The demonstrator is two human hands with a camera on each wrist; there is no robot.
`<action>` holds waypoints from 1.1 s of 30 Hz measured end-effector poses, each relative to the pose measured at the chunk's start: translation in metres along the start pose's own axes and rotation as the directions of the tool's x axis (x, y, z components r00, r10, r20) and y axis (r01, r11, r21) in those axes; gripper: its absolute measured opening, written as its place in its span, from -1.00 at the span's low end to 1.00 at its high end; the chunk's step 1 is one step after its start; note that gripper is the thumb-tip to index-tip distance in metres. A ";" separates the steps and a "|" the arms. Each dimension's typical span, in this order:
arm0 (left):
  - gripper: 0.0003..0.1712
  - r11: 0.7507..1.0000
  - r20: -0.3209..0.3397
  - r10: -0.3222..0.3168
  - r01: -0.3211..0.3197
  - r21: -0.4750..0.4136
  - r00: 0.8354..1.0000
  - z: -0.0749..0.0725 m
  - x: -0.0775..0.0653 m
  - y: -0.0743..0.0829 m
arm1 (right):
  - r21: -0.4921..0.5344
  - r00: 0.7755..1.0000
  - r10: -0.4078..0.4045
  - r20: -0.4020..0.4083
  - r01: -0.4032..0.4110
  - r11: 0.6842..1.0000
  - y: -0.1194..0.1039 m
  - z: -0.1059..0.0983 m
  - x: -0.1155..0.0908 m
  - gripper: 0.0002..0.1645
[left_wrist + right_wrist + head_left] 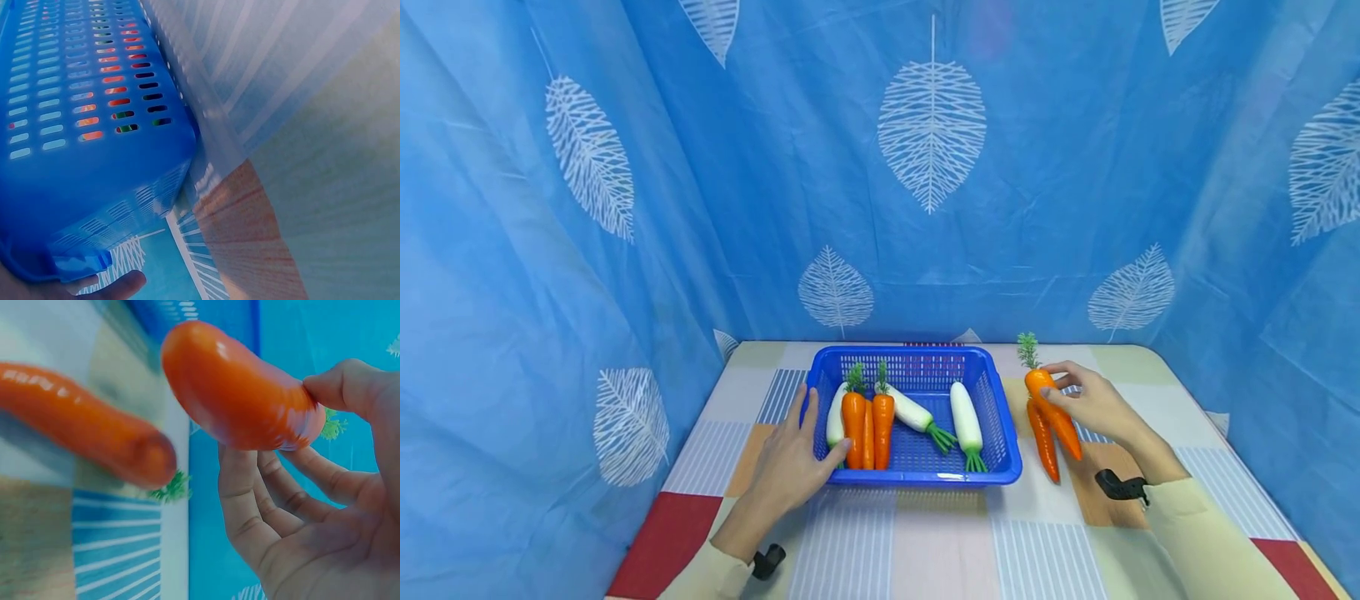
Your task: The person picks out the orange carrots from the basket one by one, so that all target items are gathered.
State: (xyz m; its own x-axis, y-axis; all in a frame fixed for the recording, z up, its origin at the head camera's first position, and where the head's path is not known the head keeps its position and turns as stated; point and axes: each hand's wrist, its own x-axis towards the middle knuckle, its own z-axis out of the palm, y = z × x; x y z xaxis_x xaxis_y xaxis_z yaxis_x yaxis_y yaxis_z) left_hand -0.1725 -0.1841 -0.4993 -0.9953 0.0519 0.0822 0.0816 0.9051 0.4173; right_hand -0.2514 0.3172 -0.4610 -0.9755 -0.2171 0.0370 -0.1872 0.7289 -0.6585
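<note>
My right hand [1092, 404] pinches an orange carrot [1063, 427] near its leafy green top, between thumb and fingers. In the right wrist view the held carrot [231, 387] is raised, its tip toward the camera. Beneath it, a second carrot [1043, 446] lies on the tablecloth to the right of the blue plastic basket [917, 478]. My left hand [790, 462] rests at the basket's front left corner, fingers spread along the left rim and thumb reaching over the front. Inside are three carrots [883, 429] side by side on the left, and three white radishes [966, 417].
A checked, striped cloth [940, 537] covers the table. Blue curtains [760, 167] with white leaf prints enclose the back and both sides. Slotted basket walls [69, 81] fill much of the left wrist view.
</note>
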 end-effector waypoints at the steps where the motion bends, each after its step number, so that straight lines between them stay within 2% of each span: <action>1: 0.28 1.000 0.000 -0.001 0.001 -0.001 1.000 0.000 0.000 0.000 | -0.005 1.000 0.010 -0.001 -0.010 1.000 0.004 0.000 -0.001 -0.36; 8: 0.28 1.000 -0.008 0.012 -0.012 0.002 1.000 -0.001 0.000 0.000 | -0.033 0.997 0.080 -0.018 -0.081 0.996 0.021 -0.005 -0.006 -0.28; 16: 0.27 1.000 -0.015 0.018 -0.018 -0.001 1.000 0.000 -0.001 0.000 | -0.072 0.992 0.123 -0.011 -0.123 0.990 0.039 -0.007 -0.007 -0.24; 27: 0.28 1.000 0.001 0.018 -0.018 -0.010 1.000 -0.001 0.000 -0.002 | -0.053 0.980 0.194 0.041 -0.192 0.980 0.053 -0.001 -0.006 -0.21; 33: 0.29 1.000 0.008 0.017 -0.017 -0.009 1.000 0.000 0.001 -0.003 | -0.082 0.974 0.222 0.048 -0.218 0.972 0.060 0.006 -0.002 -0.23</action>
State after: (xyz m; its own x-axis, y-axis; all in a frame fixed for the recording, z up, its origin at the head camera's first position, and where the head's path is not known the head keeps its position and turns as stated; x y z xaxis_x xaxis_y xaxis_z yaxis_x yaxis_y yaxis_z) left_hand -0.1736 -0.1872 -0.5005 -0.9941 0.0708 0.0825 0.0993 0.9002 0.4241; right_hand -0.2605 0.3576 -0.5047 -0.9860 -0.0803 -0.1463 0.0212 0.8095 -0.5867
